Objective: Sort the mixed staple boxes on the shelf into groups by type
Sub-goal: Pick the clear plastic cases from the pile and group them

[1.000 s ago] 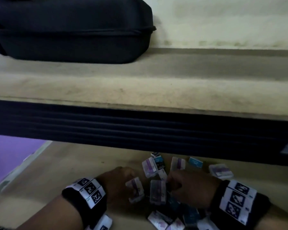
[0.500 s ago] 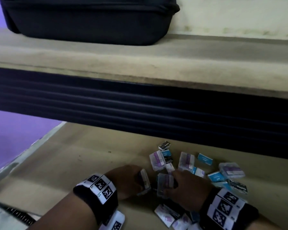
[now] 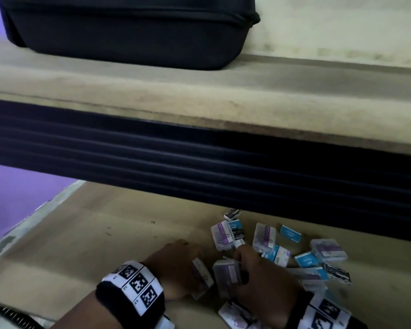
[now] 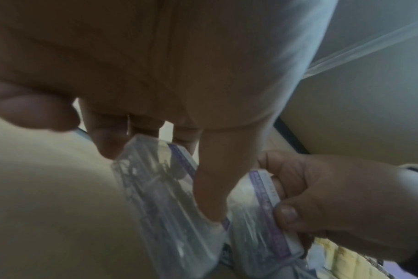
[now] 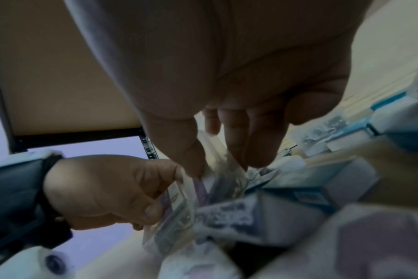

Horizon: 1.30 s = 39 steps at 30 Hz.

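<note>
Black zippered case (image 3: pixel 128 32) at 11 o'clock, resting on upper shelf board (image 3: pixel 223 91); dark ribbed rail (image 3: pixel 199 167) running across under that board's front edge; purple wall (image 3: pixel 17 198) at 9 o'clock; pale stained back wall (image 3: pixel 342 27) at 1 o'clock.

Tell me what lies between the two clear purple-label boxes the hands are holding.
Only the left hand's thumb, pressed between clear box and clear box, in the left wrist view.
</note>
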Each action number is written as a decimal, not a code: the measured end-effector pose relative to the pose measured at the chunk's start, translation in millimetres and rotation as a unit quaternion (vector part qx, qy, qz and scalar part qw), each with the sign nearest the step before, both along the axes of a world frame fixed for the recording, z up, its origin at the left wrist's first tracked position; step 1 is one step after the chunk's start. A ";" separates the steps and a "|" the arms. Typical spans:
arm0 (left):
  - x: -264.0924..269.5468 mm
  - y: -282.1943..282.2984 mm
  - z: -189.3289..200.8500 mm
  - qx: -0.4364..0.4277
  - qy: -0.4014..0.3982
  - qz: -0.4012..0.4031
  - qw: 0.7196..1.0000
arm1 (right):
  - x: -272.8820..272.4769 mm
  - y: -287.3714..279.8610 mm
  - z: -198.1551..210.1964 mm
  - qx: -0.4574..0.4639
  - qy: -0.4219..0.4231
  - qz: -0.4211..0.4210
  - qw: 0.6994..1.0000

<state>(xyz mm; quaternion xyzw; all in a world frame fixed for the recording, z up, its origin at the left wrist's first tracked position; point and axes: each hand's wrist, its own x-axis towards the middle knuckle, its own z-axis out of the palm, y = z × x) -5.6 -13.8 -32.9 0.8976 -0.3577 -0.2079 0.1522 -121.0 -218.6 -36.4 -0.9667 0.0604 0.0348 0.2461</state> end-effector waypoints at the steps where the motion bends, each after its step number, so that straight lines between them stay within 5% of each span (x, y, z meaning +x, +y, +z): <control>1: 0.6 2.0 0.1 -0.003 0.007 0.005 1.000 | -1.0 0.6 3.8 0.011 0.004 0.013 1.000; 20: -9.2 72.1 25.9 0.019 -0.030 0.070 0.997 | 0.5 53.6 46.1 0.008 0.058 0.052 0.997; 39: -4.8 135.4 23.8 0.016 -0.061 0.119 0.991 | 32.9 122.4 39.7 0.002 0.105 0.108 0.989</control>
